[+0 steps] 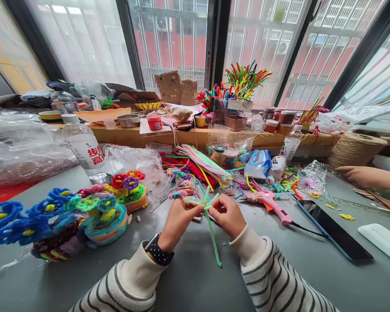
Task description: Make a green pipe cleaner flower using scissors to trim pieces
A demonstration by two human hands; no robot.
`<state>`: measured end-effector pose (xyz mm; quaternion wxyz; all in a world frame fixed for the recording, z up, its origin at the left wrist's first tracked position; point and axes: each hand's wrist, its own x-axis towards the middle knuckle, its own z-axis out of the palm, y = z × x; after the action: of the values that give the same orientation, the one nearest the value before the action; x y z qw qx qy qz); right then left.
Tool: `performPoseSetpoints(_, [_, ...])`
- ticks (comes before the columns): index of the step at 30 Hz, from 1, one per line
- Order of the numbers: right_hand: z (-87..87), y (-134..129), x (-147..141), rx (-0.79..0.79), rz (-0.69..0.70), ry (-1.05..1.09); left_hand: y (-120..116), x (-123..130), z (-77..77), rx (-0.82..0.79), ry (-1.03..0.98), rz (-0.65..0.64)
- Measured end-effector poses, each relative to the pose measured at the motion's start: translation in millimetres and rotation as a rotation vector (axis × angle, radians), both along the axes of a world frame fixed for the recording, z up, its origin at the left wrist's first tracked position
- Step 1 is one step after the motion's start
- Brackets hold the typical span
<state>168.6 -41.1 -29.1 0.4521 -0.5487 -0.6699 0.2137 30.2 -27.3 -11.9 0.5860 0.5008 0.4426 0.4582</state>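
Light green pipe cleaners (213, 236) cross in a star shape between my two hands, with long ends hanging down over the grey table. My left hand (181, 219) pinches the crossing from the left, its thumb and forefinger closed on the stems. From the right, my right hand (228, 215) grips the same bundle close to the centre. Both hands are just above the table. Right of my right hand lies a pink glue gun (273, 206) with a black cord. A pile of pastel and red pipe cleaners (201, 164) is just beyond my hands.
Pipe-cleaner flowers in pots (105, 223) stand at the left, near a water bottle (82, 143). A phone (333, 229) and a white case (383, 242) lie at the right. Another person's hand (360, 175) reaches in beside a twine roll (355, 149). A cluttered ledge (188, 138) runs along the back.
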Motion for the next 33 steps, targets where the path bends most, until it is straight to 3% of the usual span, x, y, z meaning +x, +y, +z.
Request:
performPoseSetpoints(6, [4.4,-1.4,11.1,0.261,0.072,-0.254,2.1,-1.9,0.0,-0.019,0.008,0.002])
performPoseSetpoints(10, [3.4,-2.8,7.2,0.279,0.033,-0.253,1.3,-1.5,0.7,-0.013,0.035,0.007])
performPoseSetpoints(13, [1.4,-1.9,-0.1,0.127,-0.070,-0.100,-0.7,0.0,1.5,0.005,0.051,0.035])
performPoseSetpoints(16, [-0.8,1.3,-7.3,-0.135,-0.122,0.145,-3.8,1.9,1.1,0.098,0.084,0.068])
performPoseSetpoints(19, [-1.4,4.3,-9.7,-0.395,-0.077,0.379,-5.2,2.6,0.8,0.214,0.150,0.115])
performPoseSetpoints(21, [-0.7,4.7,-6.7,-0.420,-0.017,0.410,-4.2,1.5,1.9,0.196,0.127,0.124])
performPoseSetpoints(23, [1.0,3.7,-0.6,-0.264,0.031,0.301,-2.0,-0.5,3.8,0.094,0.065,0.092])
performPoseSetpoints(28, [5.8,-1.0,13.3,0.375,0.043,-0.245,2.4,-5.0,6.1,-0.088,-0.032,-0.029])
performPoseSetpoints(33, [6.5,-3.0,12.0,0.645,0.043,-0.534,1.5,-5.2,3.8,-0.139,-0.041,-0.084])
